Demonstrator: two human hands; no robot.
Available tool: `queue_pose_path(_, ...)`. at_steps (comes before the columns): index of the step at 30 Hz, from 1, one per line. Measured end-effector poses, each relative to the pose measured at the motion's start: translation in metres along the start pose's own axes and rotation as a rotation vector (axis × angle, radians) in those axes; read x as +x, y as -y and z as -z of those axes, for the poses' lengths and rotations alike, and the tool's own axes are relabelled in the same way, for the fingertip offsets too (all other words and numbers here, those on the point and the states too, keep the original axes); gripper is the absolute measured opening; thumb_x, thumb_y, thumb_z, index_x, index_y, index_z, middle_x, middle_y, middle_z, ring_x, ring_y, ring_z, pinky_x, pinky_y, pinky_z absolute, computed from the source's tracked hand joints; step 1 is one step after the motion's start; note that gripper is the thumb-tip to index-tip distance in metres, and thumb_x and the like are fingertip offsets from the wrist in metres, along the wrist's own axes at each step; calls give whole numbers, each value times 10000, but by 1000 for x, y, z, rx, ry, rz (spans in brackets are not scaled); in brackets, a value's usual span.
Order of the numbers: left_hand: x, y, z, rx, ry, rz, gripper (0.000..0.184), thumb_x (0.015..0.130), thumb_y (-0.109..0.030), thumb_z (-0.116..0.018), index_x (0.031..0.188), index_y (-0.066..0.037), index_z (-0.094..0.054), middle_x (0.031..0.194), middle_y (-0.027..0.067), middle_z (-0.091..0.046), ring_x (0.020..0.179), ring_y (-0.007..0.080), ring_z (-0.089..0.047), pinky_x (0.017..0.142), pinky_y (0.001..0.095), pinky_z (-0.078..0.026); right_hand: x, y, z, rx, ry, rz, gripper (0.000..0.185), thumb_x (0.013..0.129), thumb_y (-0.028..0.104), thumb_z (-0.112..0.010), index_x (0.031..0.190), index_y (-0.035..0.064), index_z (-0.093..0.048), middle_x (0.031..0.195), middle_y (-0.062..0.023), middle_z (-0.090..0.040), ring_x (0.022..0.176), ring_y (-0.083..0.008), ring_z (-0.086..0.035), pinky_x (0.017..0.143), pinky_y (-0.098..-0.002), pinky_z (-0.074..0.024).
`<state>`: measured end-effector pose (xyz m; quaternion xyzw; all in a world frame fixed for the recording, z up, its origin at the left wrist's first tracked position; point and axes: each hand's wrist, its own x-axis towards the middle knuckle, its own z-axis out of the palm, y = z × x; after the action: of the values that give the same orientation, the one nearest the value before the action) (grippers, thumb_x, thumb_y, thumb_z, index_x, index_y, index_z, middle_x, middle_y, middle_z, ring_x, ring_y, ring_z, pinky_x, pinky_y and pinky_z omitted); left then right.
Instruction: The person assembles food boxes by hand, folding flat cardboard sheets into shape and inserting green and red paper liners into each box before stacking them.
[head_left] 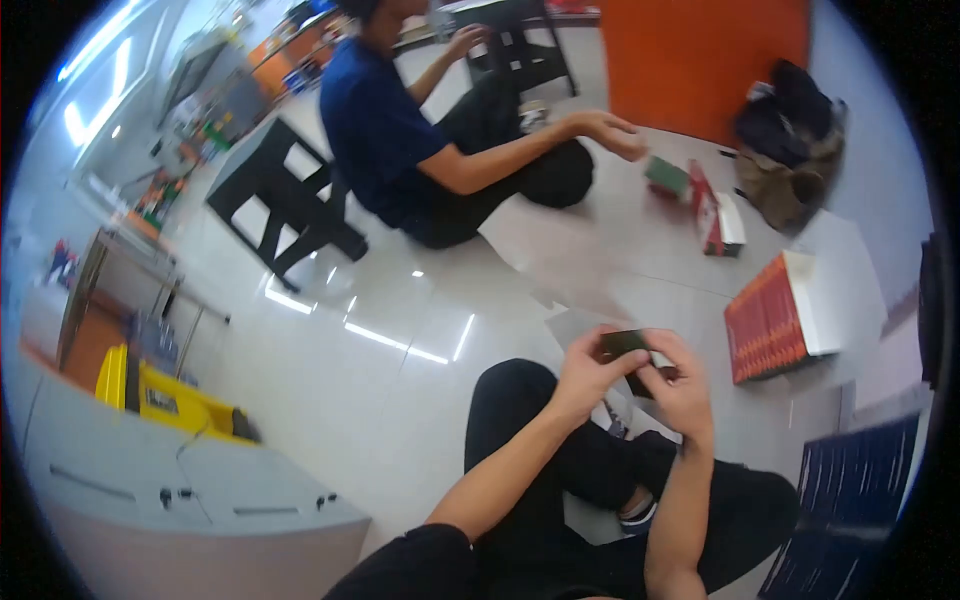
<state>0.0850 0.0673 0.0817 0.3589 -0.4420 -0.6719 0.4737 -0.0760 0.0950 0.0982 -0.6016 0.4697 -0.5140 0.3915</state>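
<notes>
Dark green piece is partly hidden by fingers.

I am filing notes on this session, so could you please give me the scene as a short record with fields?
Left hand: gripping a dark green piece
Right hand: gripping the same piece
Wearer's posture: seated, legs folded
Facing: a co-worker in a blue top, seated on the floor, one arm stretched toward a green block
Right side: a red-sided block with a white face; a bag by the wall
Left side: a black stool; a grey cabinet
Unclear: a pale, blurred shape beyond the hands
</notes>
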Motion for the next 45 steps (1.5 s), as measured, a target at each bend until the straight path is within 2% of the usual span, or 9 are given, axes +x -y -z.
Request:
queue_pose_path(4, 7, 6, 0, -36, -25, -129, 334, 904, -174, -756, 1149, -31, -579, 1025, 35, -660, 938, 139, -620, 860, 306, -499, 3, -21, 28, 551, 78, -212, 405, 1003, 303, -538, 1193, -36, -653, 1252, -163, -645, 1018, -285, -662, 761, -339, -518)
queue_pose_path(6, 13, -3, -3, -262, -278, -104, 336, 931, -189, -728, 1165, -34, -544, 1044, 35, -649, 930, 135, -622, 870, 314, -505, 4, -32, 35, 1009, 194, 25, 583, 1007, 470, -484, 1267, -37, -606, 1327, -204, -583, 1159, -327, -601, 851, -383, -509)
queue_pose_path(7, 16, -4, 6, -401, -244, -82, 331, 954, -186, -695, 1194, -44, -517, 1060, 42, -647, 949, 148, -631, 881, 333, -517, 4, -32, 38, 1022, 213, 29, 585, 929, 380, -657, 1338, -28, -561, 1371, -202, -547, 1259, -347, -532, 949, -434, -484)
queue_pose_path(8, 17, -6, 10, -402, -250, -82, 331, 954, -186, -695, 1194, -44, -517, 1060, 42, -647, 949, 148, -631, 881, 333, -517, 3, -32, 38, 1023, 217, 24, 585, 929, 380, -657, 1338, -28, -561, 1371, -202, -547, 1259, -347, -532, 949, -434, -484)
queue_pose_path(11, 20, -12, 16, -540, -370, -94, 182, 974, -179, -667, 1102, -82, -582, 1001, 18, -647, 899, 125, -630, 783, 303, -536, 3, -7, 30, 384, 283, 142, 686, 675, 86, -861, 1319, 45, -626, 1402, -186, -538, 1261, -323, -544, 973, -427, -494)
queue_pose_path(14, 19, -19, 18, -651, -363, -65, 193, 975, -208, -664, 1121, -101, -597, 1020, 15, -657, 924, 144, -642, 818, 330, -538, 9, 10, 15, -70, 232, 294, 519, 723, 38, -807, 1228, 97, -704, 1369, -154, -576, 1201, -281, -590, 914, -382, -520)
queue_pose_path(21, 15, -21, 41, -644, -179, -68, 237, 977, -283, -649, 1148, -125, -605, 1072, 5, -667, 1002, 164, -651, 879, 359, -544, 6, 29, -14, -424, -7, 495, 421, 767, 55, -755, 1173, 165, -731, 1303, -131, -614, 1018, -283, -656, 871, -363, -534)
queue_pose_path(29, 4, -22, 27, -462, -101, -154, 287, 953, -230, -684, 1195, -93, -613, 1147, 47, -678, 1047, 194, -667, 885, 357, -567, 4, 17, 10, -282, -24, 371, 386, 815, -54, -704, 1158, 120, -733, 1246, -119, -627, 938, -226, -669, 784, -322, -558)
queue_pose_path(45, 7, -25, 16, -376, -204, -241, 182, 979, -176, -645, 1101, -43, -643, 1050, 69, -695, 964, 202, -693, 835, 365, -610, 1, 16, 27, -389, 12, 425, 401, 791, -4, -746, 1138, 196, -761, 1152, -52, -664, 952, -198, -647, 788, -309, -541)
